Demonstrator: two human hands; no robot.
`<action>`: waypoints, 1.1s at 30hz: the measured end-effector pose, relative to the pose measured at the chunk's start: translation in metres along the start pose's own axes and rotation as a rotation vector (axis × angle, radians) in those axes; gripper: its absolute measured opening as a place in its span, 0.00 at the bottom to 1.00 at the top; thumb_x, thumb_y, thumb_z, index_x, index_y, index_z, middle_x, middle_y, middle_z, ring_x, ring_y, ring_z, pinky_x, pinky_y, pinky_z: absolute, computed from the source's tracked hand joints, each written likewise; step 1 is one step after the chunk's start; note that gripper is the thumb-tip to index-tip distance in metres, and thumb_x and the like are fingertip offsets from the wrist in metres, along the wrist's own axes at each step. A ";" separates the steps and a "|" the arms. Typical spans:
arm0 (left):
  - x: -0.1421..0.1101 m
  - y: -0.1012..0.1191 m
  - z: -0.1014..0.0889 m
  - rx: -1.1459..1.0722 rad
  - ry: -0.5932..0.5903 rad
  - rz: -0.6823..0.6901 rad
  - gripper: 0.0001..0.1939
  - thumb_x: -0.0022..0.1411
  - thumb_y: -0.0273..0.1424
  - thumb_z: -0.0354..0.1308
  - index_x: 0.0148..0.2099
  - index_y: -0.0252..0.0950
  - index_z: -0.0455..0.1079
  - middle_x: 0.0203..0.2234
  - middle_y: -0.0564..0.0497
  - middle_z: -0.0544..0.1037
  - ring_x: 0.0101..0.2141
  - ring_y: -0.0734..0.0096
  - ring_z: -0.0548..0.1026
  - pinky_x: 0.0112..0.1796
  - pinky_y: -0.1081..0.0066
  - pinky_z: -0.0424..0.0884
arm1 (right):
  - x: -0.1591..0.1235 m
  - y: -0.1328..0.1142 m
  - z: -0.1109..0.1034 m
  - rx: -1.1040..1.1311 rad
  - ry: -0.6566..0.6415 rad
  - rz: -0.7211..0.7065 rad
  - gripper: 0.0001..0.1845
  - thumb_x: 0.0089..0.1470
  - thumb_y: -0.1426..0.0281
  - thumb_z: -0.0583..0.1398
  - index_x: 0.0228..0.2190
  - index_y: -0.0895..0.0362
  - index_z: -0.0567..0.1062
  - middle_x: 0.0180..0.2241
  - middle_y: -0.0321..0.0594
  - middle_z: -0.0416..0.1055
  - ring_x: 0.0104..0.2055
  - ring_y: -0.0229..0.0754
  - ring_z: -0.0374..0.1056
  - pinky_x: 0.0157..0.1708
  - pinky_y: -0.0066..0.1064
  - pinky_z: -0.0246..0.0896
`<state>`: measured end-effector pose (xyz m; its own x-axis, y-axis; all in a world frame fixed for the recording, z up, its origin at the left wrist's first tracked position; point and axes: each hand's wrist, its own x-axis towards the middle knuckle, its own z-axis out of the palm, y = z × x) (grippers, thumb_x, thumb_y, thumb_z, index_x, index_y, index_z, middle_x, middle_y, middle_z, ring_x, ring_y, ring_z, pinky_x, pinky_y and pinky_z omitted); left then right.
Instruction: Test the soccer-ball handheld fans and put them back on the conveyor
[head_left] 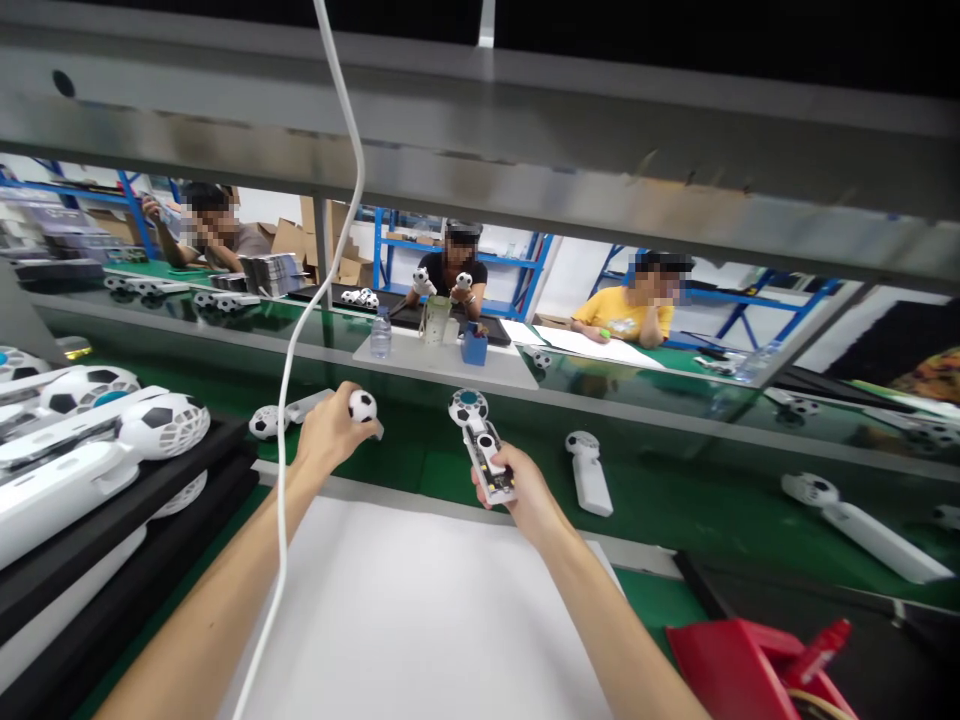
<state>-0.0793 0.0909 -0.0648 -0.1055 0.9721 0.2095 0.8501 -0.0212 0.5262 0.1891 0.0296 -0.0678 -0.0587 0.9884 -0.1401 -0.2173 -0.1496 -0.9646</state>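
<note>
My left hand (328, 433) is closed round a handheld fan with a football-pattern head (363, 405), held over the green conveyor belt (675, 500). My right hand (517, 488) grips the handle of an opened fan body (480, 445); its circuit board faces up and its round head points away from me. Both hands hover just beyond a white work mat (420, 610).
Trays of finished fans (97, 430) are stacked at my left. More fans (589, 470) (855, 515) lie on the belt. A white cable (300, 330) hangs in front of me. A red tool (757, 665) sits at the lower right. Three people sit across the line.
</note>
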 end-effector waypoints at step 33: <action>-0.056 0.073 -0.043 -1.602 -0.749 0.026 0.14 0.60 0.28 0.60 0.50 0.33 0.70 0.46 0.40 0.76 0.33 0.69 0.76 0.28 0.71 0.73 | -0.062 -0.064 0.009 0.248 -0.145 -0.201 0.24 0.42 0.74 0.61 0.45 0.58 0.73 0.49 0.45 0.76 0.41 0.53 0.77 0.38 0.43 0.77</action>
<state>-0.0340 0.0249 -0.0024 0.5258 0.8464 0.0847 -0.4938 0.2227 0.8406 0.1974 -0.0224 0.0047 -0.1250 0.9873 0.0977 -0.4676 0.0282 -0.8835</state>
